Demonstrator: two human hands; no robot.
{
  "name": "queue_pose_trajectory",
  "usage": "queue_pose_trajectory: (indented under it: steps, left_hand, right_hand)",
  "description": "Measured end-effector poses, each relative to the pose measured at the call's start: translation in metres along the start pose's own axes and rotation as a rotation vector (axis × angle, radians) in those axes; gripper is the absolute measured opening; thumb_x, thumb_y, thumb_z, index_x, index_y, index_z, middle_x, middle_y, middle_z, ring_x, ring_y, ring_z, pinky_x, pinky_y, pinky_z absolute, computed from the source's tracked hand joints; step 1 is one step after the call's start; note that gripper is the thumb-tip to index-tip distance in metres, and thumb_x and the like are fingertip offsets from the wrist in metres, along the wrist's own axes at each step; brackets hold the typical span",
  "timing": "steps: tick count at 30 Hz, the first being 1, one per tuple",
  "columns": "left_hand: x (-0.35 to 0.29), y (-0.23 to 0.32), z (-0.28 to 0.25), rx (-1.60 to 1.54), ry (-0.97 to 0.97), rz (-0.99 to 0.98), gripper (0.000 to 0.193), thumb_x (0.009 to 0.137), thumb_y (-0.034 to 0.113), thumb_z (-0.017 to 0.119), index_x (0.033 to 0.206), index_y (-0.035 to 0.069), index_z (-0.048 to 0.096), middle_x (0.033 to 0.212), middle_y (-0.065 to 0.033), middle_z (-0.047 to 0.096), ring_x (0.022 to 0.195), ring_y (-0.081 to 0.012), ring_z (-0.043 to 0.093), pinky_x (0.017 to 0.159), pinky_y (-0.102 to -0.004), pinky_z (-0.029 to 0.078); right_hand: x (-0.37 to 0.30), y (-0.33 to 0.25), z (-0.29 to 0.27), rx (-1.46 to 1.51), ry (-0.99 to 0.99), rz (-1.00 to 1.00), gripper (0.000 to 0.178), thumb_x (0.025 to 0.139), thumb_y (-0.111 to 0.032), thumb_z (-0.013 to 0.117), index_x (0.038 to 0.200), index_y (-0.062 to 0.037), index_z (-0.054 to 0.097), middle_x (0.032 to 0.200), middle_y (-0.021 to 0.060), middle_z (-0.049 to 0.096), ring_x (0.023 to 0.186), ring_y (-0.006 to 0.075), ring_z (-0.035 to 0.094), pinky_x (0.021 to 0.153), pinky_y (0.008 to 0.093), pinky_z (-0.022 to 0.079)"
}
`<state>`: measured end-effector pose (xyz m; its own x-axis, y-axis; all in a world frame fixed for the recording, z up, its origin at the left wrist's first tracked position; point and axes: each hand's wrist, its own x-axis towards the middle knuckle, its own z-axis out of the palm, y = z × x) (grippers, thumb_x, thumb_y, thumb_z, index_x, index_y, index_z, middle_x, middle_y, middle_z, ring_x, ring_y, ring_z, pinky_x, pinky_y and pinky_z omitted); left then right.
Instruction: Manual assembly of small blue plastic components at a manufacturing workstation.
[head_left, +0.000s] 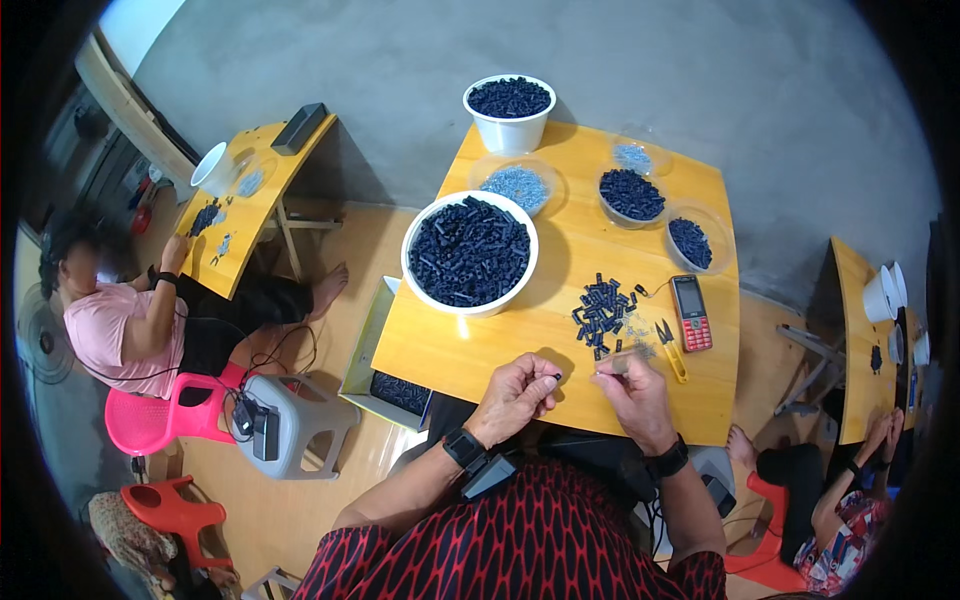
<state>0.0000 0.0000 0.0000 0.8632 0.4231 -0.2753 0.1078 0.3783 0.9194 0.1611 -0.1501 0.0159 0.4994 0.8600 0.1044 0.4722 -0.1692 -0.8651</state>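
At the near edge of the yellow wooden table [450, 352], my left hand [513, 398] is closed, pinching a small black plastic piece [557, 377] between thumb and forefinger. To its right, a little apart, my right hand [640, 402] is closed in a pinch; whatever its fingertips hold is too small to make out. Just beyond the right hand lies a loose pile of short black tubular pieces [601, 312]. Tiny silvery parts [640, 335] are scattered beside that pile. Yellow-handled thread snips [673, 352] and a red-and-black keypad phone [691, 312] rest to the right.
A large white bucket [410, 250] of black pieces stands left, another white bucket [508, 134] behind. Clear tubs hold silvery parts [515, 187] and black pieces [632, 194]. An open box [358, 372] sits on the floor left. Other people work at side tables [300, 150], left and right.
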Motion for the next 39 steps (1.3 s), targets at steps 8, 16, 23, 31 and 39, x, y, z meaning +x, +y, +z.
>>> queue_pose_trajectory:
  steps: [8, 16, 23, 31, 39]
  left_hand:
    - [-0.001, -0.006, -0.005, -0.006, 0.000, 0.047, 0.015, 0.098, 0.013, 0.058, 0.108, 0.002, 0.056, 0.085, -0.0014, 0.060, 0.070, -0.0080, 0.060, 0.062, -0.0221, 0.051]
    - [-0.002, -0.005, -0.006, -0.055, 0.002, 0.048, 0.011, 0.098, 0.011, 0.058, 0.105, 0.002, 0.056, 0.087, -0.0022, 0.062, 0.072, -0.0079, 0.061, 0.063, -0.0215, 0.052]
    - [-0.002, -0.005, -0.005, -0.055, 0.001, 0.073, 0.010, 0.096, 0.010, 0.060, 0.102, 0.001, 0.057, 0.087, -0.0042, 0.066, 0.070, -0.0066, 0.058, 0.060, -0.0202, 0.049]
    - [-0.001, -0.008, -0.004, -0.015, 0.034, 0.077, 0.009, 0.095, 0.009, 0.062, 0.096, 0.001, 0.060, 0.082, -0.0026, 0.064, 0.066, -0.0065, 0.057, 0.057, -0.0209, 0.049]
    - [-0.003, -0.003, -0.002, 0.019, 0.048, 0.049, 0.010, 0.095, 0.010, 0.062, 0.096, 0.000, 0.060, 0.080, -0.0032, 0.064, 0.065, -0.0065, 0.058, 0.056, -0.0210, 0.049]
  right_hand:
    - [0.005, -0.017, 0.019, 0.603, 0.000, 0.155, 0.010, 0.087, 0.002, 0.065, 0.096, 0.0026, 0.060, 0.091, 0.0060, 0.063, 0.085, 0.0112, 0.064, 0.074, 0.0253, 0.054]
    - [0.016, -0.022, 0.024, 0.479, -0.069, 0.038, 0.007, 0.088, 0.006, 0.061, 0.093, 0.0072, 0.065, 0.093, 0.0100, 0.064, 0.081, 0.0155, 0.067, 0.073, 0.0260, 0.056]
    - [0.019, -0.031, 0.029, 0.476, -0.053, 0.069, 0.006, 0.088, 0.007, 0.062, 0.092, 0.0063, 0.066, 0.093, 0.0095, 0.065, 0.081, 0.0140, 0.067, 0.071, 0.0246, 0.055]
    - [0.029, -0.040, 0.012, -0.079, -0.130, -0.324, 0.010, 0.082, 0.004, 0.066, 0.092, 0.0043, 0.064, 0.083, 0.0156, 0.068, 0.077, 0.0275, 0.068, 0.067, 0.0331, 0.053]
    - [0.023, -0.028, 0.018, 0.132, -0.142, -0.065, 0.006, 0.086, 0.000, 0.066, 0.090, 0.0043, 0.063, 0.089, 0.0150, 0.070, 0.080, 0.0171, 0.069, 0.069, 0.0294, 0.055]
